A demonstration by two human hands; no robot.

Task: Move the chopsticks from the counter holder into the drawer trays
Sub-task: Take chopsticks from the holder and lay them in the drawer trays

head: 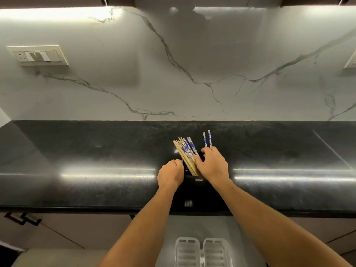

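Observation:
A black holder [194, 185] stands near the front edge of the black counter [96, 151]. Several chopsticks [185, 153], plain wooden ones and blue-and-white patterned ones, lean left out of it. My left hand [170, 175] grips the holder's left rim with curled fingers. My right hand [212, 164] pinches two blue-and-white chopsticks [207, 139], which stand upright above its fingers, apart from the bunch. Below the counter, two white slotted trays [202, 251] lie side by side in the open drawer [169, 228]; I see no chopsticks in them.
A white marble backsplash [173, 74] rises behind the counter, with a switch plate [38, 55] at the left. A dark cabinet handle [23, 218] sits under the counter at the left. My forearms cross over the drawer opening.

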